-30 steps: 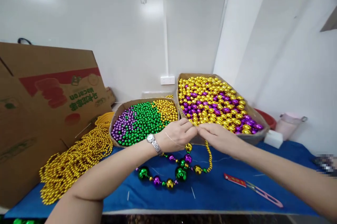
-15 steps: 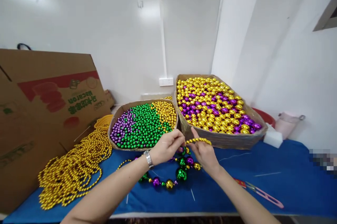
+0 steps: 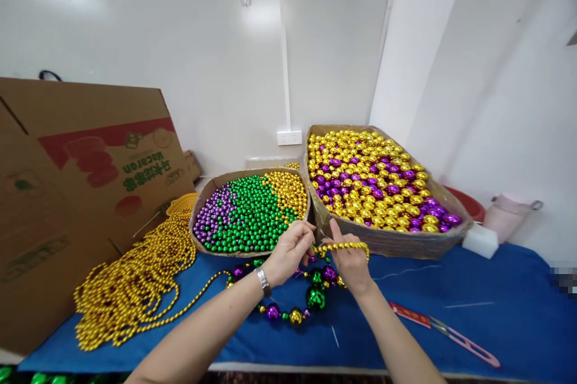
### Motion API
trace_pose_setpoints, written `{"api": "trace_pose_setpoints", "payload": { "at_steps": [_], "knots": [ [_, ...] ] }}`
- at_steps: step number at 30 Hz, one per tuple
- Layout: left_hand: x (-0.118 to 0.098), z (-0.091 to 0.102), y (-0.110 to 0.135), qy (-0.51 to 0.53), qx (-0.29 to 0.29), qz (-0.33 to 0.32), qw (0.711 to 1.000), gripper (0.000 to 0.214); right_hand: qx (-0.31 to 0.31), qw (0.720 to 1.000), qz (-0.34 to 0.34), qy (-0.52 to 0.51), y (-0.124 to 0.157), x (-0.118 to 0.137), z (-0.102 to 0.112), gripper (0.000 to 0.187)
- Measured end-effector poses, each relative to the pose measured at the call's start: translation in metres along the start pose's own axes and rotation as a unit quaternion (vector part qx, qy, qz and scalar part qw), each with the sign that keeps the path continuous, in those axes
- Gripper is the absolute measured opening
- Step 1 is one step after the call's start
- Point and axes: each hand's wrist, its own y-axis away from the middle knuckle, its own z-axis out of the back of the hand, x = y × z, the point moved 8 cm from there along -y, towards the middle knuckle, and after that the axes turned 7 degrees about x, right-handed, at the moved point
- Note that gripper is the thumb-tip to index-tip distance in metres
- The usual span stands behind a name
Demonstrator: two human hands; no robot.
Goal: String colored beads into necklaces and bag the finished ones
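My left hand (image 3: pixel 291 253), with a silver wristwatch (image 3: pixel 262 280) at its wrist, has its fingers pinched at the near end of a gold bead strand (image 3: pixel 345 246). That strand lies across the fingers of my right hand (image 3: pixel 351 265), which is partly curled with the index finger pointing up. Its far end bends down over the outer side of the right hand. Below both hands, on the blue cloth, rests a necklace of large green, purple and gold beads (image 3: pixel 296 315). My left forearm covers part of the necklace.
Behind stand a box of small purple, green and gold beads (image 3: pixel 250 216) and a box of bigger gold and purple beads (image 3: pixel 374 185). Left are piled gold bead strands (image 3: pixel 130 288) and a cardboard carton (image 3: pixel 85 192). Right lies a pink-handled tool (image 3: pixel 471 345) with a red sleeve.
The view has shifted slightly, so most things sit further right. The gold strand now bends down at the right hand's outer side. My hands stay close together.
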Motion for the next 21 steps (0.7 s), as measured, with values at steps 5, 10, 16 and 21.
{"api": "trace_pose_setpoints", "payload": {
  "at_steps": [5,10,16,21],
  "knots": [
    [0.012,-0.006,-0.007,-0.085,0.056,0.051,0.994,0.028,0.000,1.000,0.015,-0.012,0.006,0.003,-0.005,0.055],
    [0.013,-0.012,-0.012,-0.153,0.098,0.044,0.982,0.025,0.028,0.998,0.003,-0.063,0.005,0.001,-0.008,0.052],
    [0.018,0.002,-0.005,-0.108,0.000,0.020,0.994,0.027,0.096,0.977,-0.038,-0.185,0.029,0.026,0.009,0.048],
    [0.025,0.008,0.005,-0.064,-0.038,0.014,0.997,0.030,0.275,0.794,-0.167,-0.516,0.084,0.045,0.005,0.041]
  ]
}}
